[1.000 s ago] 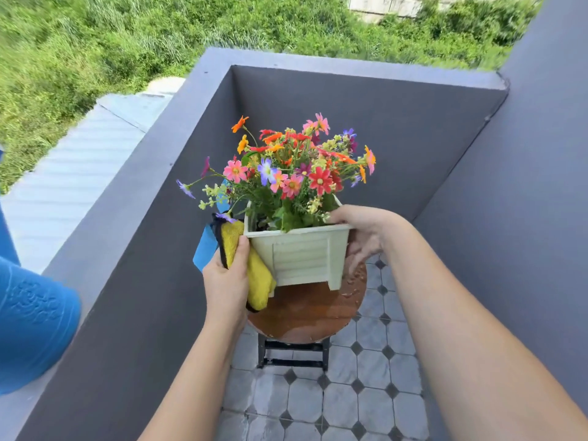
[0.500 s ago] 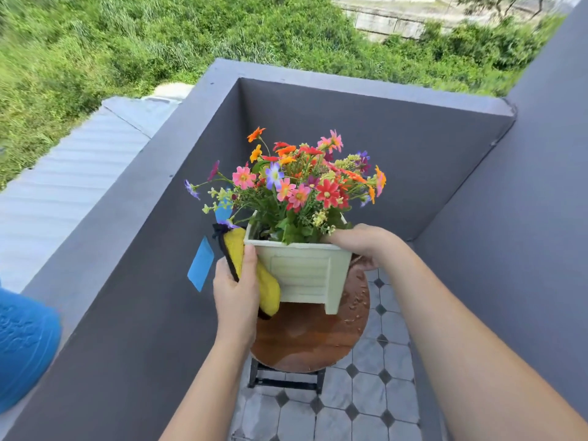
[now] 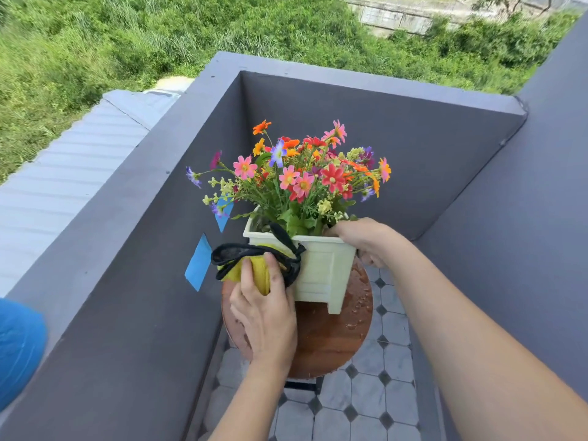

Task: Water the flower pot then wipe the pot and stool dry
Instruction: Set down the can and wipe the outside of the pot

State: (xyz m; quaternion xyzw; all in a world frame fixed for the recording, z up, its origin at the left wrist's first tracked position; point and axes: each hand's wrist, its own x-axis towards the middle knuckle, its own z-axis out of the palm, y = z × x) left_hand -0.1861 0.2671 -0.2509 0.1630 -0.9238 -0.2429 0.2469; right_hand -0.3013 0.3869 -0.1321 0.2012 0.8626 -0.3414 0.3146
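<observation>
A cream square flower pot (image 3: pixel 321 268) full of colourful flowers (image 3: pixel 302 176) stands on a round brown wooden stool (image 3: pixel 331 342) with water drops on its right side. My left hand (image 3: pixel 264 310) grips a yellow cloth with black edging (image 3: pixel 254 265) and presses it against the pot's left front side. My right hand (image 3: pixel 366 240) grips the pot's right rim, fingers curled over the edge into the plant. The pot's left wall is hidden behind the cloth.
Grey balcony walls (image 3: pixel 152 249) close in on the left, back and right. Two blue tape pieces (image 3: pixel 199 262) stick to the left wall. A blue watering can (image 3: pixel 19 348) sits on the left ledge. Tiled floor (image 3: pixel 366 405) lies below the stool.
My left hand has shifted the cloth round from the pot's left corner toward its front, and the black edging now spreads over the rim. My right hand stays on the right rim.
</observation>
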